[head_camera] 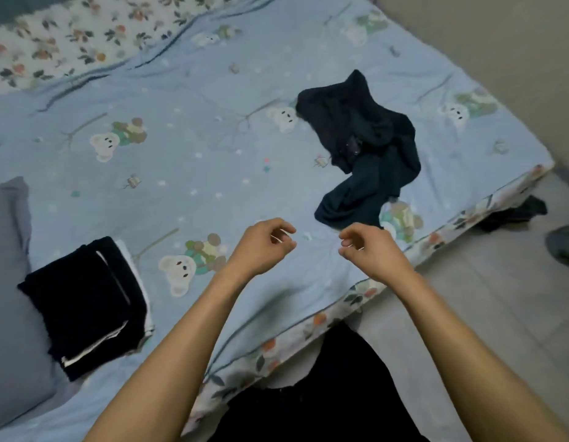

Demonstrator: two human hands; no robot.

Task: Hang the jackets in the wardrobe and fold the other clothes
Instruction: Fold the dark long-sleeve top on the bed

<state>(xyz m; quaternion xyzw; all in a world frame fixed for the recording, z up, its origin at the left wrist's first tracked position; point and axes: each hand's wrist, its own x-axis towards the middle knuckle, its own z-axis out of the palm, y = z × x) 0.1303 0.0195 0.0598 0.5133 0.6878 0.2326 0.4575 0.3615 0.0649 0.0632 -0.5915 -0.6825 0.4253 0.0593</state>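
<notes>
A crumpled dark navy garment [361, 148] lies unfolded on the light blue bed sheet [187, 161], toward the bed's right side. A folded black garment with white stripes [85, 304] rests at the left, on top of other folded pieces. My left hand [264, 247] and my right hand [370, 250] hover side by side above the sheet, just short of the navy garment's near end. Both have loosely curled fingers and hold nothing.
A grey pillow [12, 295] lies at the left edge, and a floral blanket [69, 36] at the far end. The bed's floral border [321, 320] runs diagonally before me. Dark clothing [512, 213] and a greyish item [563, 244] lie on the tiled floor at right.
</notes>
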